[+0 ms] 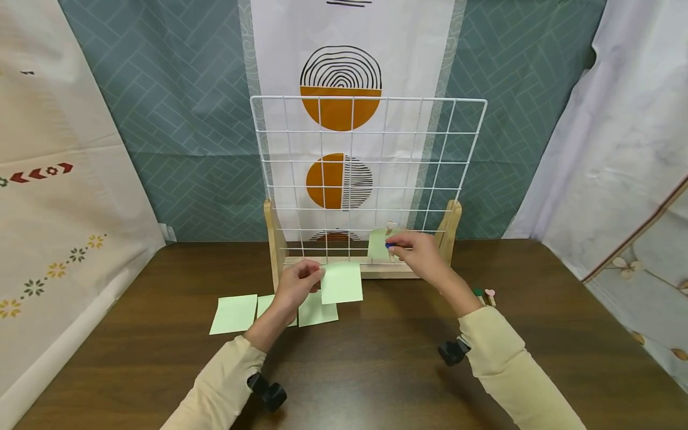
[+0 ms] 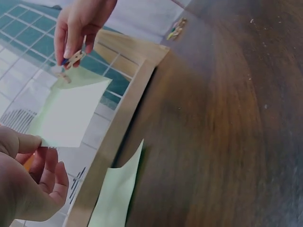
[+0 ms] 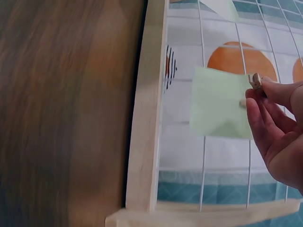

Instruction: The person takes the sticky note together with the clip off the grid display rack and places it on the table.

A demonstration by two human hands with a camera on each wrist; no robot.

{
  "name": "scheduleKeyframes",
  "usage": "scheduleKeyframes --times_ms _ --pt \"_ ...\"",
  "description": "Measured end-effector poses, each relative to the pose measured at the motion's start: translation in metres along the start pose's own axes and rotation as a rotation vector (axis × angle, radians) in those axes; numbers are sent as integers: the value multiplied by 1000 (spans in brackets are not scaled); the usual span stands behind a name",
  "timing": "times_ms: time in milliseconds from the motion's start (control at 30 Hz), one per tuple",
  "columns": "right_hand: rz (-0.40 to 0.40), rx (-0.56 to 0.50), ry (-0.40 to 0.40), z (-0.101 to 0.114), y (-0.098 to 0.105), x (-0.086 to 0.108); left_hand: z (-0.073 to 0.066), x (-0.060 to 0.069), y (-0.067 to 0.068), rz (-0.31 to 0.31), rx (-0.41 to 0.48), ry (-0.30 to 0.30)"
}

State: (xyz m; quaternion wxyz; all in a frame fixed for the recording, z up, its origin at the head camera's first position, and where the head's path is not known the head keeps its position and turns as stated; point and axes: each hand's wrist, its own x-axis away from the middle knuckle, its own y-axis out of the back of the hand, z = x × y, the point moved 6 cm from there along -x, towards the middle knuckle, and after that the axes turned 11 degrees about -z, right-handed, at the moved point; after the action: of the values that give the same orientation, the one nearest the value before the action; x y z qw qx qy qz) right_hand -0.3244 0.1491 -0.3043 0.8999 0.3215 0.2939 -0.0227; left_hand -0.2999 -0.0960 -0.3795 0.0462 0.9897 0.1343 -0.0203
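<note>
My left hand (image 1: 295, 283) pinches a pale green paper note (image 1: 342, 282) by its left edge, in front of the white wire grid (image 1: 367, 132). Between thumb and fingers, my right hand (image 1: 423, 255) holds a small wooden clothespin (image 3: 256, 81) with a blue top. Close behind that hand, another green note (image 1: 377, 243) hangs low on the grid's right part, with a small clothespin (image 1: 392, 226) at its upper edge. In the left wrist view the held note (image 2: 75, 116) overlaps the hanging one.
Several green notes (image 1: 234, 314) lie on the brown table (image 1: 376, 370) at the left, partly behind my left arm. Two small clothespins, one with a pink heart (image 1: 490, 293), lie beside my right forearm. Wooden legs (image 1: 274, 242) and a bottom bar support the grid.
</note>
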Motion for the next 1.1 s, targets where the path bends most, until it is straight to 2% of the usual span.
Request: scheduleKeyframes --times_ms 233,467,667,967,1100 --pt "62 46 -44 -13 16 11 10 1 -7 -12 -10 16" --pt "60 118 -53 -31 36 21 16 6 -14 44 -21 34" --pt "65 96 -116 -51 54 31 17 8 -21 109 -39 34" --pt "91 96 -182 -74 75 43 18 8 -33 200 -172 -40" --pt "115 100 -212 -85 79 47 17 7 -37 215 -196 -32"
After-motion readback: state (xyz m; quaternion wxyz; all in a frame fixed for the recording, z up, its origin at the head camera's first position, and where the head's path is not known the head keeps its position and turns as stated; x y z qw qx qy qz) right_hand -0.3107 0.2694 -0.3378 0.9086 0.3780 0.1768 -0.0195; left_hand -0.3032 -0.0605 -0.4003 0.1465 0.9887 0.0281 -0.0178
